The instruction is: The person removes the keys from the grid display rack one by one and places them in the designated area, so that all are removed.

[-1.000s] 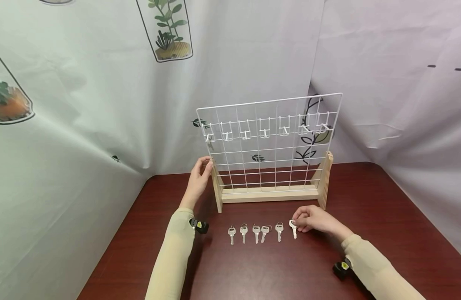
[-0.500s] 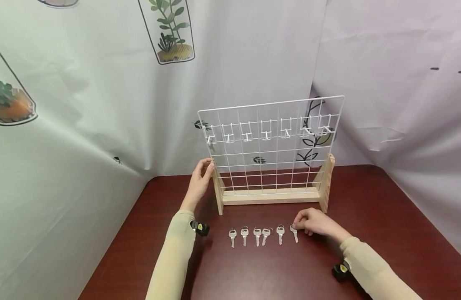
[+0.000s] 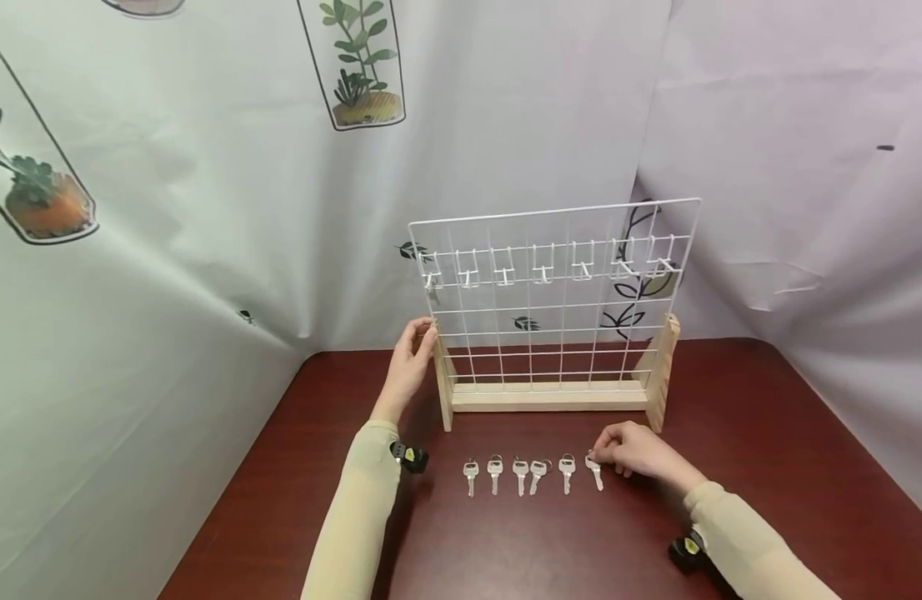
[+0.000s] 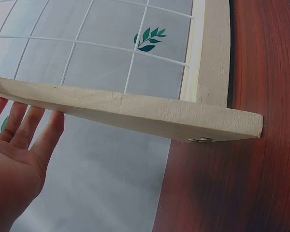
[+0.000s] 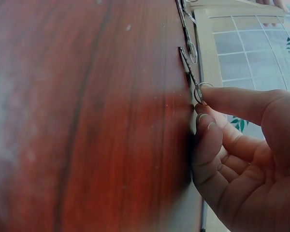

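Note:
My left hand (image 3: 410, 367) holds the left wooden side post (image 4: 116, 108) of a white wire-grid rack (image 3: 551, 402) near its top. In the left wrist view, the fingers (image 4: 50, 135) lie along the post's outer face. Low over the table, my right hand (image 3: 639, 452) pinches a silver key (image 3: 596, 475) at its ring end between thumb and index finger. The right wrist view shows that key (image 5: 189, 67) nearly edge-on, its blade slanting away from the fingertips. To its left lie several similar keys (image 3: 567, 477) in a row, each with a small ring.
Several white hooks (image 3: 543, 275) line the grid's upper part; a small metal key hangs on the leftmost. The rack stands on a dark red-brown table (image 3: 506, 550). Behind it hangs a pale curtain (image 3: 536, 108) with printed plants. Black wrist cameras (image 3: 412, 458) sit on both sleeves.
My right fingers have shifted up the key to its ring end, and its blade now slants further to the right. My left hand stays on the post. The head view has shifted slightly.

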Demonstrator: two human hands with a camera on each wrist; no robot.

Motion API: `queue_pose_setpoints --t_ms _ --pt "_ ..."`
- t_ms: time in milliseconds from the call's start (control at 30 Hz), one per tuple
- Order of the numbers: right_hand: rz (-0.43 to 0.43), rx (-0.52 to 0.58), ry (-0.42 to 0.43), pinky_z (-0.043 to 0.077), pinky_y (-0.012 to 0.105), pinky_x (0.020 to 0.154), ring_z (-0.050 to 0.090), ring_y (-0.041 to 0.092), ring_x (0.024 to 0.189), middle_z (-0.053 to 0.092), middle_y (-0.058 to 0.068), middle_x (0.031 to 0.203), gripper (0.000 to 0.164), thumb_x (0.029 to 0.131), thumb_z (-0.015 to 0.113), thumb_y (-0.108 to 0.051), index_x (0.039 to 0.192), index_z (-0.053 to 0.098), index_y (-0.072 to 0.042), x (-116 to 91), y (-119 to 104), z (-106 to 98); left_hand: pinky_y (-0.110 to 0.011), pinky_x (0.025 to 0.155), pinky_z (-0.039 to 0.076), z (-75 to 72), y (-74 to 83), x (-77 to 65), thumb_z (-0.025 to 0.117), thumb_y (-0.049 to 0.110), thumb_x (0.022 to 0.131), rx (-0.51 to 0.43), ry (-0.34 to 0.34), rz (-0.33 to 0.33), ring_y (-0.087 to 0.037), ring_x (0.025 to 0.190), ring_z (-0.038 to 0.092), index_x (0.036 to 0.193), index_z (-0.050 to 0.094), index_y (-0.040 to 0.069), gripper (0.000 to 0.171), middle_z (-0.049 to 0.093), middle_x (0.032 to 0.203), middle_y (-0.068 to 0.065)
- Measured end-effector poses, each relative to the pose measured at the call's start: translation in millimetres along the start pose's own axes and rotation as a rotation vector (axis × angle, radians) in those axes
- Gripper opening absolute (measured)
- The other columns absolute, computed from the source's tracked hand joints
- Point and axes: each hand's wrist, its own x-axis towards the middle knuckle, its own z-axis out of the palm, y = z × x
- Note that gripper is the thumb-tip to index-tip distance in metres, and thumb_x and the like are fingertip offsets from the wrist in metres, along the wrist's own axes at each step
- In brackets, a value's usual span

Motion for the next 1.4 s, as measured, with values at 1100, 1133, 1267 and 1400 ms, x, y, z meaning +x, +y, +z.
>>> queue_pose_setpoints --t_ms 1100,1133,1267,1400 --pt "-0.011 0.105 -0.055 0.054 0.03 0.05 0.058 0.015 0.056 0.061 0.001 0.065 0.006 0.084 0.073 -0.005 0.088 0.07 -0.001 0.9 4.1 -2.4 -0.037 0.093 0.051 -0.8 1.2 -2.5 0.053 0.015 0.107 -0.001 -0.002 -0.036 -0.019 0.109 0.055 0.134 0.05 -0.008 0.036 0.052 0.133 -0.032" --pt "-0.013 0.107 -0.059 0.054 0.03 0.051 0.058 0.015 0.056 0.061 0.001 0.066 0.006 0.084 0.072 -0.005 0.088 0.07 -0.001 0.9 4.0 -2.7 -0.037 0.094 0.051 -1.2 1.0 -2.7 0.053 0.015 0.107 -0.001 -0.004 -0.037 -0.018 0.109 0.055 0.134 0.05 -0.008 0.036 0.052 0.133 -0.032" --pt "-0.025 0.118 -0.079 0.054 0.029 0.051 0.059 0.015 0.057 0.063 0.003 0.067 0.007 0.084 0.071 -0.003 0.09 0.069 0.001 1.0 4.4 -4.1 -0.035 0.093 0.051 -1.6 0.1 -2.8 0.052 0.015 0.107 0.004 -0.009 -0.033 -0.015 0.109 0.055 0.135 0.049 -0.007 0.036 0.051 0.134 -0.034" --pt "-0.029 0.126 -0.087 0.054 0.029 0.051 0.059 0.015 0.057 0.063 0.004 0.068 0.008 0.084 0.071 -0.002 0.091 0.069 0.002 -0.3 4.3 -6.5 -0.03 0.09 0.051 -0.7 0.2 -1.8 0.052 0.013 0.107 -0.007 -0.014 -0.026 -0.015 0.107 0.055 0.135 0.049 -0.009 0.036 0.05 0.133 -0.035"
